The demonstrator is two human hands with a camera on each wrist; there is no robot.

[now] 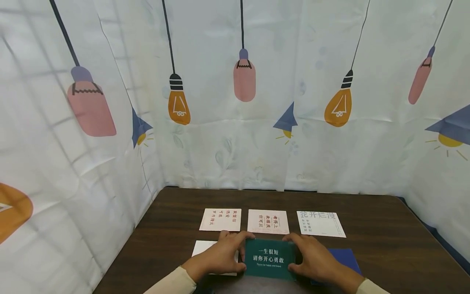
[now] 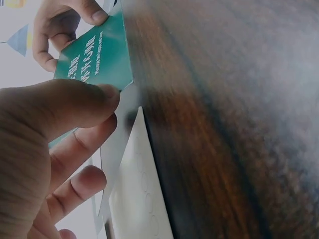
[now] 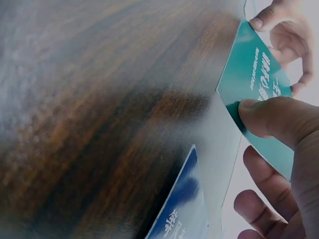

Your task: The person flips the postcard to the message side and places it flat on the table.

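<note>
Pinched a dark green rectangular glossy card point(image 1: 270, 259), printed with white characters, at both ends: at its left edge with the left hand point(image 1: 227, 255), and at its right edge with the right hand point(image 1: 317, 259). Gripped it narrowly on each side, with the thumbs toward the near corners and the forefingers toward the far ones. Held it over a dark brown wood-grain table point(image 1: 385, 228), printed face up.

Had a white rectangular card point(image 1: 202, 247) lying left of the green card, partly hidden by the left hand, and a deep blue rectangular card point(image 1: 345, 258) to its right, partly covered by the right hand. Had three more laid in a row beyond the green card: a cream card with red characters point(image 1: 220, 219) to the far left, a pale pinkish card with red characters point(image 1: 268, 221) straight behind, and a white card with grey-blue characters point(image 1: 320, 223) to the far right.
</note>
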